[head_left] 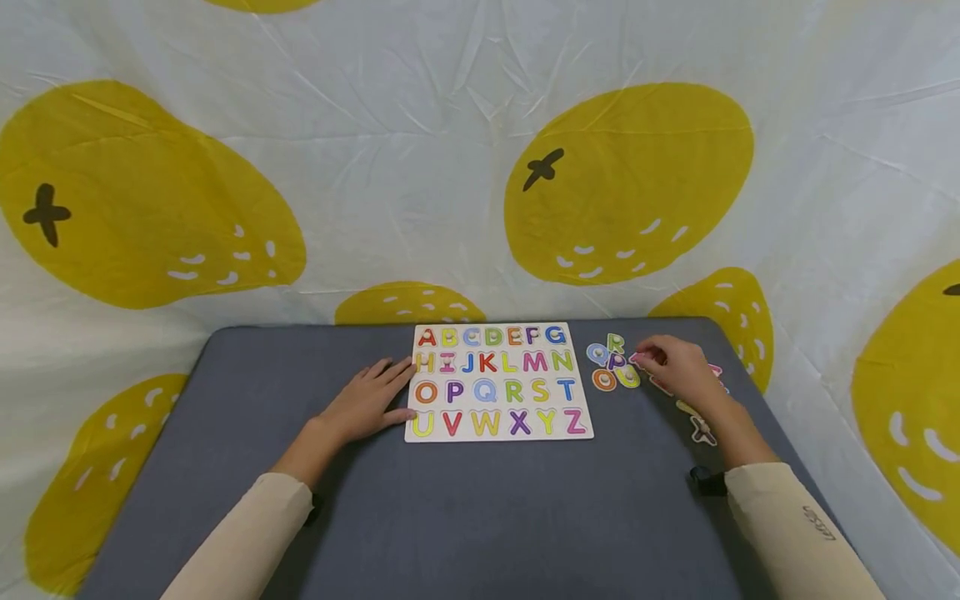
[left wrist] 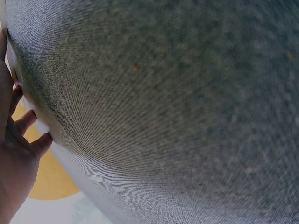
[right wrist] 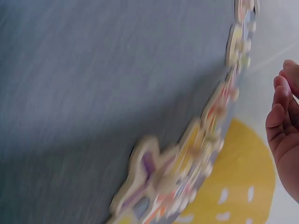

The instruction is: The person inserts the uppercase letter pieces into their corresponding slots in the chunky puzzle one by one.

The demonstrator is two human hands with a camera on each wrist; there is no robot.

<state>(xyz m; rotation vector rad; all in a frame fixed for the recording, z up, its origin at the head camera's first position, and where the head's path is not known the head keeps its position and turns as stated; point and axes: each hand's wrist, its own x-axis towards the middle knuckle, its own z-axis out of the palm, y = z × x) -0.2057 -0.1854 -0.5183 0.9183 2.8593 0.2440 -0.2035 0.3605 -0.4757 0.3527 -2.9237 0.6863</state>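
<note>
At the left edge of the alphabet board (head_left: 467,407), my left hand (head_left: 367,400) lies with its fingers extended and a little spread, fingertips touching the border beside the H row and thumb by the lower left corner near the U. The board rests flat at the far side of the grey table (head_left: 495,517), with small knobs showing on several letters in its upper rows. To the right of it, well apart from my left hand, my right hand (head_left: 678,365) hovers over loose letter pieces, thumb and fingers drawn together. A pink piece (head_left: 634,358) shows right at those fingertips, though I cannot tell whether I am pinching it or it lies just beyond them. Next to it, between my fingers and the board, the green R (head_left: 616,343), blue Q (head_left: 597,355), purple P (head_left: 616,362), yellow U (head_left: 627,377) and orange O (head_left: 604,380) sit clustered. More pieces lie partly hidden beneath my hand; the right wrist view shows them in a blurred row, with a purple-lettered piece (right wrist: 148,162) nearest. Behind the table hangs a white cloth (head_left: 405,150) printed with yellow fruit shapes
</note>
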